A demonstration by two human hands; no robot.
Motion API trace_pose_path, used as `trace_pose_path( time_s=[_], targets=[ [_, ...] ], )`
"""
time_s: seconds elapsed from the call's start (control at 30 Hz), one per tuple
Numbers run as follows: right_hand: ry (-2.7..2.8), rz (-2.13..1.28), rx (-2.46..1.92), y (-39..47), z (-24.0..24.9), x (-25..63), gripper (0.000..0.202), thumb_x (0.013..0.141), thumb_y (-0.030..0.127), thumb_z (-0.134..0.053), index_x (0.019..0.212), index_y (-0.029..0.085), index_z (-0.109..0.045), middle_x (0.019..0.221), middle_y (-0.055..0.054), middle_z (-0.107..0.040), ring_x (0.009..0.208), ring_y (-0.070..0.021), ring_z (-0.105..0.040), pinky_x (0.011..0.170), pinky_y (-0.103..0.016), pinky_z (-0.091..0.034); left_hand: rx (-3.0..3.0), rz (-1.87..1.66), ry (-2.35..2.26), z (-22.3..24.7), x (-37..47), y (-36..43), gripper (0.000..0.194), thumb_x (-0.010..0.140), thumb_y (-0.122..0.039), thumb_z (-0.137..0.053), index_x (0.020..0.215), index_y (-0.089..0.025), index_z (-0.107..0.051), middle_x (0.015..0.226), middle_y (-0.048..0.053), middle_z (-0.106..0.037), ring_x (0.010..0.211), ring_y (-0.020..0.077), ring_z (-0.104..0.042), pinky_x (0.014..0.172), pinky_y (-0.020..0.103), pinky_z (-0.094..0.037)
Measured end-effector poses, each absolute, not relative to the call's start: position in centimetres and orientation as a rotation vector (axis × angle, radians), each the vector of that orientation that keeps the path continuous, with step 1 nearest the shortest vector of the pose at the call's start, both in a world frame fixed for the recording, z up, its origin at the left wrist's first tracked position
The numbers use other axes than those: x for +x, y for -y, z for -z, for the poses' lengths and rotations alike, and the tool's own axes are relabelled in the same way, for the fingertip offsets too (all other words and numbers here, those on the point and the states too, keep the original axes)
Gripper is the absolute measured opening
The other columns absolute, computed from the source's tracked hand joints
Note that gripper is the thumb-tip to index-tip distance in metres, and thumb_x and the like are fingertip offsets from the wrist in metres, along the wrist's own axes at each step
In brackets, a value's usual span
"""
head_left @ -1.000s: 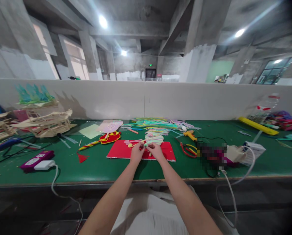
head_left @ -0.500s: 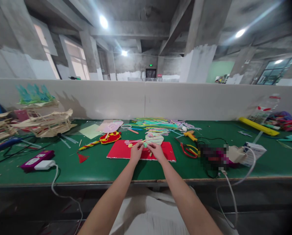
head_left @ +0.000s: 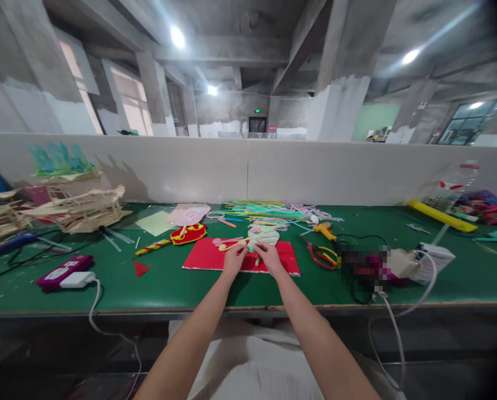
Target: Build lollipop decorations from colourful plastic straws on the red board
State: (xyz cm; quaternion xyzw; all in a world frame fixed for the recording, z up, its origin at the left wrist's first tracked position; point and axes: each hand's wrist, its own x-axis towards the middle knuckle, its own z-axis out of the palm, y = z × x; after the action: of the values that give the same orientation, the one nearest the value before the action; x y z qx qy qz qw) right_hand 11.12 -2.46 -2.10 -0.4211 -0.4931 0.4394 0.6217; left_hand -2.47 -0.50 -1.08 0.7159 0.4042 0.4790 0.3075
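Over the red board (head_left: 200,256), my left hand (head_left: 234,261) and my right hand (head_left: 269,258) meet, fingertips pinched. Between them is a small mint-green pipe cleaner (head_left: 251,245), partly hidden by the fingers. Just behind the hands lies a round pastel disc (head_left: 271,235) wound in stripes. On the board to the left of my fingers are a pink coiled pipe cleaner (head_left: 217,242) and a yellow coiled one (head_left: 224,248), both with straight stems. A short pale yellow piece (head_left: 257,261) shows below the fingertips.
Loose pipe cleaners (head_left: 265,211) pile up behind the board. Pliers (head_left: 321,256) and a yellow glue gun (head_left: 325,231) lie to the right. To the left are a red-and-yellow ornament (head_left: 187,234), a purple power strip (head_left: 65,272) and wooden stick models (head_left: 81,211).
My fingers have shifted slightly around the green pipe cleaner, and more of it shows between them. The yellow coil's stem is easier to see. Everything else looks the same.
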Motion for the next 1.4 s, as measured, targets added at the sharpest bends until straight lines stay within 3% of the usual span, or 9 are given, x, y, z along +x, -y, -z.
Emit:
trace_pose_path(
  time_s=[0.13, 0.33, 0.63, 0.83, 1.03, 1.2, 1.4],
  targets=[
    [1.111, -1.015, -0.950, 2.4, 2.2, 11.2, 0.030, 0.062, 0.042, -0.060, 0.077, 0.016, -0.058, 0.063, 0.001, -0.057, 0.030, -0.0086, -0.047, 0.028, -0.023, -0.040, 1.982, -1.382, -1.267, 0.3, -3.2, 1.0, 0.024, 0.076, -0.027, -0.043, 0.090, -0.017, -0.060, 0.091, 0.006, -0.062, 0.087, 0.0174, -0.054, 0.078, 0.029, -0.040],
    [1.094, -1.030, -0.949, 2.4, 2.1, 11.3, 0.030, 0.062, 0.042, -0.059, 0.076, 0.016, -0.056, 0.062, 0.002, -0.054, 0.030, -0.0085, -0.048, 0.027, -0.022, -0.039, 1.808, -1.287, -2.101, -0.5, -6.8, -0.2, 0.027, 0.077, -0.034, -0.041, 0.090, -0.019, -0.059, 0.093, 0.010, -0.055, 0.089, 0.0245, -0.050, 0.073, 0.036, -0.036],
    [1.091, -1.038, -0.967, 2.5, 2.0, 11.3, 0.030, 0.061, 0.042, -0.060, 0.076, 0.016, -0.056, 0.059, 0.003, -0.054, 0.031, -0.0082, -0.048, 0.027, -0.021, -0.039, 1.880, -0.937, -2.273, 0.4, -7.3, -1.0, 0.028, 0.073, -0.039, -0.044, 0.086, -0.018, -0.059, 0.092, 0.012, -0.054, 0.088, 0.0273, -0.048, 0.071, 0.039, -0.035],
    [1.072, -1.045, -0.965, 2.7, 1.8, 11.2, 0.030, 0.060, 0.041, -0.061, 0.075, 0.016, -0.056, 0.060, 0.003, -0.055, 0.031, -0.0073, -0.047, 0.027, -0.020, -0.038, 1.900, -1.007, -2.190, 0.6, -7.7, -1.1, 0.023, 0.069, -0.037, -0.050, 0.081, -0.018, -0.058, 0.092, 0.011, -0.056, 0.089, 0.0275, -0.049, 0.071, 0.038, -0.037],
    [0.986, -1.059, -0.971, 2.5, 1.8, 11.1, 0.031, 0.057, 0.041, -0.064, 0.074, 0.016, -0.058, 0.057, 0.003, -0.054, 0.034, -0.0071, -0.046, 0.029, -0.021, -0.040, 1.684, -1.393, -1.587, 1.2, -7.6, -1.3, 0.012, 0.067, -0.025, -0.054, 0.076, -0.018, -0.051, 0.075, 0.002, -0.061, 0.073, 0.0146, -0.058, 0.067, 0.026, -0.043],
    [0.925, -1.049, -0.970, 2.3, 1.7, 11.2, 0.028, 0.055, 0.039, -0.066, 0.072, 0.017, -0.060, 0.057, 0.002, -0.055, 0.037, -0.0071, -0.049, 0.034, -0.020, -0.040, 1.318, -1.544, -1.233, 1.5, -7.0, -1.9, 0.023, 0.060, -0.030, -0.060, 0.072, -0.015, -0.048, 0.077, 0.004, -0.062, 0.073, 0.0153, -0.060, 0.066, 0.027, -0.048],
    [0.904, -1.041, -0.932, 2.4, 1.4, 11.2, 0.029, 0.054, 0.038, -0.067, 0.074, 0.017, -0.061, 0.059, 0.001, -0.057, 0.044, -0.0092, -0.051, 0.039, -0.022, -0.042, 1.137, -1.472, -0.941, 0.9, -6.4, -1.6, 0.033, 0.063, -0.030, -0.060, 0.087, -0.014, -0.046, 0.079, 0.006, -0.063, 0.075, 0.0164, -0.062, 0.072, 0.032, -0.049]
  ],
)
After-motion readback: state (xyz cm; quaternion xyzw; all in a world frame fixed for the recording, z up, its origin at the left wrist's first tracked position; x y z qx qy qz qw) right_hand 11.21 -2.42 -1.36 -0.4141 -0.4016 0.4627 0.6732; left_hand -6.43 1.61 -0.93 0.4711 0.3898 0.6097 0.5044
